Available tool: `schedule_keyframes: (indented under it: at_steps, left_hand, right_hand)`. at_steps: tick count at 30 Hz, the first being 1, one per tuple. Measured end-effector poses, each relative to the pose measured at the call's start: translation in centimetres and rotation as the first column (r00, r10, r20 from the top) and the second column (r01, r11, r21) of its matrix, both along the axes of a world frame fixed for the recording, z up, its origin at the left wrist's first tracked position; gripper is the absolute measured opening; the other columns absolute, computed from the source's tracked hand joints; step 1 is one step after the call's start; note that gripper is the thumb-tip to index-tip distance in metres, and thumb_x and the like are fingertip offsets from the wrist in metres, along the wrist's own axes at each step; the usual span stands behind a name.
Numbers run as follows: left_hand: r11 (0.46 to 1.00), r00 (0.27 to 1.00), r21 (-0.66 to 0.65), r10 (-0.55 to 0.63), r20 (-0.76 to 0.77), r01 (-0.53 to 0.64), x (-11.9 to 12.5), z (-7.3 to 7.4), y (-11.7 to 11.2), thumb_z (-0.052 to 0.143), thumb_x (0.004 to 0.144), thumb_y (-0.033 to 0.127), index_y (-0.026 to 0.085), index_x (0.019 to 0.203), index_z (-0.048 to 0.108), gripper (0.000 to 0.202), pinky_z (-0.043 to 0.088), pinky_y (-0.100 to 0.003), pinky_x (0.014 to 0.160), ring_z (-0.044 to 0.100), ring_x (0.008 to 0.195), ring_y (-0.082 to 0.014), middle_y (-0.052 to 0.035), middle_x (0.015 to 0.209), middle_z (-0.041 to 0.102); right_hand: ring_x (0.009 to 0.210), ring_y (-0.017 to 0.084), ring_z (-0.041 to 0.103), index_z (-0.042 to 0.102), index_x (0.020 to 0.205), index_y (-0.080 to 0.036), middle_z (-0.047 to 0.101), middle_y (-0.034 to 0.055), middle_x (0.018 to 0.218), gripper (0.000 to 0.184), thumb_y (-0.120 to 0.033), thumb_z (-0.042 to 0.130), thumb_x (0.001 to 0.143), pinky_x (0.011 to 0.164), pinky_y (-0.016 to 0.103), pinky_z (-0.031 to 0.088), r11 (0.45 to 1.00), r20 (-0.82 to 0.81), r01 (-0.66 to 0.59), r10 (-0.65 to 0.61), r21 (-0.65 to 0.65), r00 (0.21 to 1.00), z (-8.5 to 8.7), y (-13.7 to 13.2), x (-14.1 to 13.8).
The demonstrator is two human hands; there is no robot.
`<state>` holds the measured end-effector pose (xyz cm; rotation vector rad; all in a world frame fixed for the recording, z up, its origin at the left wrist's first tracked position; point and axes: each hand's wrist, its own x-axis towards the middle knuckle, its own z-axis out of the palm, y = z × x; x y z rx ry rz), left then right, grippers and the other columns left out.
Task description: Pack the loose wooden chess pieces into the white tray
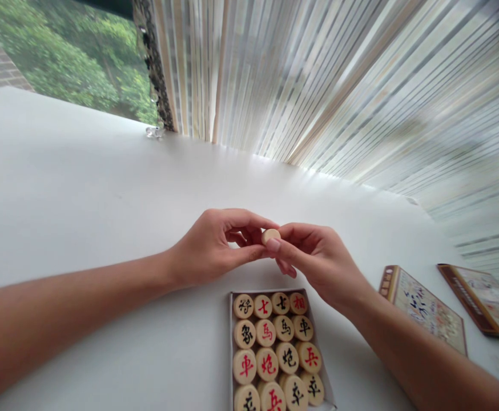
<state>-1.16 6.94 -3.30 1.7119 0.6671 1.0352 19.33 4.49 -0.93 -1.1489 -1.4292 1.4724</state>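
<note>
A round wooden Chinese chess piece (270,236) is pinched between both hands above the white table, its upper face pale with no character showing. My left hand (215,242) grips it from the left with thumb and index finger. From the right, my right hand (318,257) holds the same piece, thumb at its near edge. Just below the hands lies an open shallow box (231,342) with rows of Chinese chess pieces (267,333) marked in red and black characters. The box's near end runs out of view.
Two brown printed box lids or booklets (429,308) (485,297) lie at the right, one partly behind my right forearm. A small clear glass object (154,132) sits at the table's (82,188) far edge. String curtains (275,74) hang along that edge by the window.
</note>
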Motion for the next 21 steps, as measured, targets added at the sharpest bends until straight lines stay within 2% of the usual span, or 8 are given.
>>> schedule_keyframes:
  at_steps: [3,6,8,11,14,17,21]
  left_hand:
    - [0.993,0.999,0.116,0.018,-0.039,-0.013,-0.06,0.06,-0.15,0.079,0.091,0.017,0.013,0.113,0.081,0.023,0.061,-0.022,0.071,0.075,0.079,-0.0133,-0.0052,0.092,0.079]
    - [0.977,0.997,0.211,0.023,-0.068,-0.008,-0.13,0.26,-0.24,0.077,0.091,0.011,0.013,0.112,0.082,0.022,0.059,-0.02,0.069,0.073,0.077,-0.0114,-0.0042,0.089,0.077]
    - [0.973,0.997,0.23,0.017,-0.077,0.002,-0.17,0.36,-0.26,0.078,0.09,0.011,0.014,0.111,0.082,0.021,0.058,-0.019,0.069,0.072,0.077,-0.0111,-0.0039,0.088,0.078]
    - [0.987,0.999,0.159,-0.008,-0.047,0.015,-0.16,0.34,-0.23,0.08,0.09,0.014,0.013,0.107,0.082,0.017,0.06,-0.021,0.071,0.074,0.079,-0.0129,-0.0045,0.09,0.078]
    - [0.999,1.0,0.049,-0.024,0.014,0.024,-0.11,0.19,-0.16,0.081,0.089,0.013,0.012,0.109,0.081,0.02,0.063,-0.025,0.076,0.078,0.083,-0.0163,-0.0053,0.093,0.078]
    - [0.999,0.998,-0.023,-0.035,0.057,0.036,-0.07,0.1,-0.11,0.082,0.088,0.013,0.013,0.112,0.081,0.025,0.065,-0.028,0.08,0.08,0.087,-0.019,-0.0063,0.097,0.079]
    - [0.999,0.996,-0.04,-0.025,0.083,0.029,-0.06,0.08,-0.11,0.082,0.087,0.013,0.013,0.112,0.082,0.025,0.066,-0.029,0.081,0.079,0.087,-0.0194,-0.0066,0.096,0.078]
  right_hand:
    - [0.052,0.008,0.049,0.075,0.074,-0.015,0.062,-0.0026,0.058,0.035,-0.038,0.1,0.069,0.048,0.021,0.035,1.0,0.024,0.021,-0.021,-0.009,0.999,0.23,-0.16,-0.26]
    - [0.051,0.008,0.048,0.073,0.07,-0.015,0.061,-0.0023,0.055,0.036,-0.042,0.098,0.072,0.048,0.021,0.032,0.999,0.07,0.036,-0.036,0.006,0.997,0.12,-0.2,-0.19]
    - [0.051,0.009,0.047,0.073,0.069,-0.015,0.06,-0.0019,0.054,0.038,-0.045,0.094,0.077,0.048,0.023,0.032,0.999,0.084,0.026,-0.028,0.024,0.996,-0.06,-0.15,0.0]
    - [0.053,0.009,0.047,0.075,0.073,-0.015,0.06,-0.0013,0.056,0.038,-0.048,0.087,0.086,0.051,0.024,0.033,0.999,0.053,-0.016,0.015,0.028,0.998,-0.32,-0.01,0.26]
    - [0.055,0.009,0.049,0.077,0.08,-0.016,0.061,-0.0011,0.06,0.036,-0.049,0.079,0.095,0.052,0.024,0.034,0.997,-0.044,-0.074,0.074,0.009,0.996,-0.48,0.16,0.37]
    - [0.056,0.009,0.05,0.078,0.082,-0.017,0.062,-0.0006,0.064,0.032,-0.045,0.077,0.098,0.054,0.023,0.035,0.993,-0.127,-0.117,0.114,-0.017,0.985,-0.5,0.29,0.43]
    - [0.058,0.009,0.05,0.076,0.08,-0.017,0.064,0.0,0.067,0.03,-0.041,0.078,0.098,0.055,0.024,0.036,0.99,-0.163,-0.134,0.126,-0.04,0.979,-0.41,0.36,0.62]
